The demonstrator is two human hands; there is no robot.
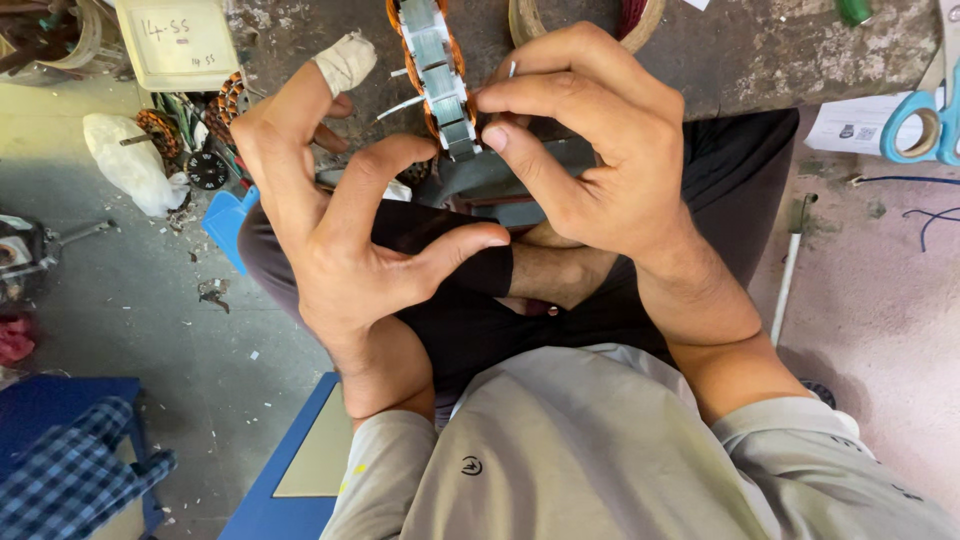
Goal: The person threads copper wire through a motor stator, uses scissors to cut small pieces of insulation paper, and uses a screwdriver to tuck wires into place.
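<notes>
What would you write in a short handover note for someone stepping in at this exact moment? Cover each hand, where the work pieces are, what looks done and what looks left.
Left hand: open, fingers spread around the near end of the motor stator, index finger bandaged.
Right hand: thumb and fingers pinched on a thin white insulation strip at the stator's right side.
Stator: stands on edge at the workbench rim, above the lap; copper windings show along it.
Done: one white strip already pokes out on its left.
Left: the pinched strip is not fully seated, it seems.
Blue tape dispenser lies far right.
</notes>
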